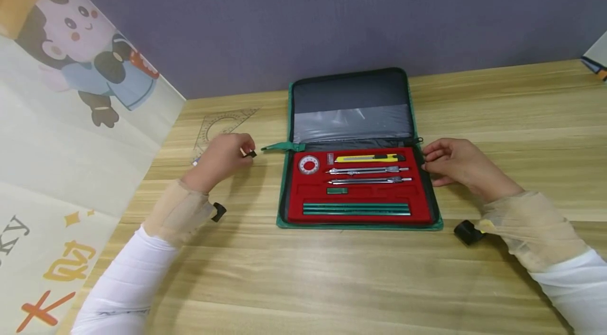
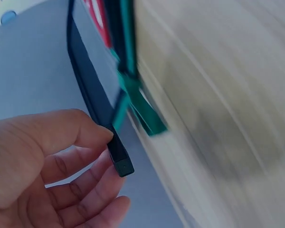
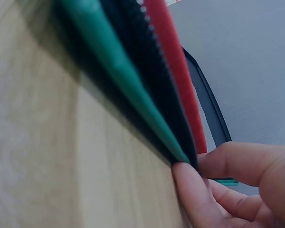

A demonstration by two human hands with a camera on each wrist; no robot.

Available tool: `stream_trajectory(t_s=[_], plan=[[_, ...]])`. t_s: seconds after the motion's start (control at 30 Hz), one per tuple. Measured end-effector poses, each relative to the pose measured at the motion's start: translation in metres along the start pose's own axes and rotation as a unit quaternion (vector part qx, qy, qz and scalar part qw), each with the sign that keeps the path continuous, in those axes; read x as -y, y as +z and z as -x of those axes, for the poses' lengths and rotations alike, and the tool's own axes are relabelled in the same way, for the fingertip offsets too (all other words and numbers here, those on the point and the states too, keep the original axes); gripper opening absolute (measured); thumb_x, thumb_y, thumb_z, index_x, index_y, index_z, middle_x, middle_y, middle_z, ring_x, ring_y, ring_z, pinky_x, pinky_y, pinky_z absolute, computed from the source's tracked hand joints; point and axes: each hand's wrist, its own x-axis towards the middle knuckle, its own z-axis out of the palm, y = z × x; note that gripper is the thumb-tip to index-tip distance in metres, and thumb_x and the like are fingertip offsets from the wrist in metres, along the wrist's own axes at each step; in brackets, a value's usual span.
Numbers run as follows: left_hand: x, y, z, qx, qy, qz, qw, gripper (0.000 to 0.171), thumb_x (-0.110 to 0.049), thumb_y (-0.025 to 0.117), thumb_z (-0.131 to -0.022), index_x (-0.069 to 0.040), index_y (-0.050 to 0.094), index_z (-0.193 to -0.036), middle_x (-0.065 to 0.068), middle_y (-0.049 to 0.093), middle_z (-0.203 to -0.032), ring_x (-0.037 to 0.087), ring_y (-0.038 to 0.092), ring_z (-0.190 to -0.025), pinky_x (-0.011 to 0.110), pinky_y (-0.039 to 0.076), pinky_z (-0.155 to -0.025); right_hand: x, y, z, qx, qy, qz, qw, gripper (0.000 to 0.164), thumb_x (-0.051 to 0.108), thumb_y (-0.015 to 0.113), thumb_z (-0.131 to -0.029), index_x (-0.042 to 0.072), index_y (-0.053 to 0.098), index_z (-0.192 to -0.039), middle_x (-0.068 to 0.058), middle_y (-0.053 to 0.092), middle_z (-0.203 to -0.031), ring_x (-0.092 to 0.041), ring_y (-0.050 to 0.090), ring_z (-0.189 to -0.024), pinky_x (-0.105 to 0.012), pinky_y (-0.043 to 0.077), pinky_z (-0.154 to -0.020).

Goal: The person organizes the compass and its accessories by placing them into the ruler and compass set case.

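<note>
A zip-up drawing-instrument case (image 1: 365,220) lies open on the table, its lid leaned back. In its red tray are a yellow utility knife (image 1: 370,158), two metal compasses, a round white disc (image 1: 309,165), a small green piece (image 1: 337,191) and green pencils (image 1: 355,209). To the left of the case, my left hand (image 1: 227,156) pinches a small black block (image 2: 120,159) between thumb and fingers, near the green strap (image 2: 141,111). My right hand (image 1: 457,164) pinches the right edge of the case near the zip, thumb and fingertips on the green border (image 3: 128,80).
A clear set square (image 1: 227,119) lies on the table behind my left hand. A grey-blue partition (image 1: 332,8) stands along the back, with a printed wall panel (image 1: 95,166) at the left. The wood-grain table (image 1: 355,282) extends in front of the case.
</note>
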Motion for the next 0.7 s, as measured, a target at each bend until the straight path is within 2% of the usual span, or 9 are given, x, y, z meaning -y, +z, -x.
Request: stream_trajectory(t_s=[0.17,0.4,0.7], plan=[[-0.021,0.001,-0.003,0.006,0.033,0.007,0.9994,0.015,-0.003,0.063,-0.075,-0.005,0.065,-0.09,0.006,0.067,-0.085,0.019,0.061,-0.073,0.036,0.048,-0.068,0.0,0.0,0.0,0.001,0.001,0.0,1.0,0.045,0.005,0.056,-0.091,-0.01,0.039,-0.129,-0.018,0.048,-0.11,-0.003,0.059,-0.077,-0.031,0.057,-0.065],[-0.049,0.007,-0.006,0.038,0.079,0.032,0.9956,0.013,-0.004,0.065,-0.079,-0.004,0.066,-0.092,0.005,0.067,-0.086,0.016,0.06,-0.072,0.032,0.05,-0.068,0.001,0.0,0.001,0.0,0.001,0.001,1.0,0.045,0.006,0.057,-0.091,-0.01,0.039,-0.129,-0.019,0.047,-0.111,-0.004,0.059,-0.077,-0.031,0.057,-0.065],[-0.085,0.018,-0.011,0.068,0.141,0.021,0.9874,0.013,-0.003,0.065,-0.08,-0.006,0.066,-0.092,0.001,0.065,-0.083,0.013,0.056,-0.074,0.027,0.049,-0.069,0.001,0.0,0.001,0.0,0.006,0.004,1.0,0.046,0.007,0.058,-0.091,-0.009,0.039,-0.13,-0.019,0.047,-0.112,-0.007,0.058,-0.078,-0.03,0.057,-0.065]])
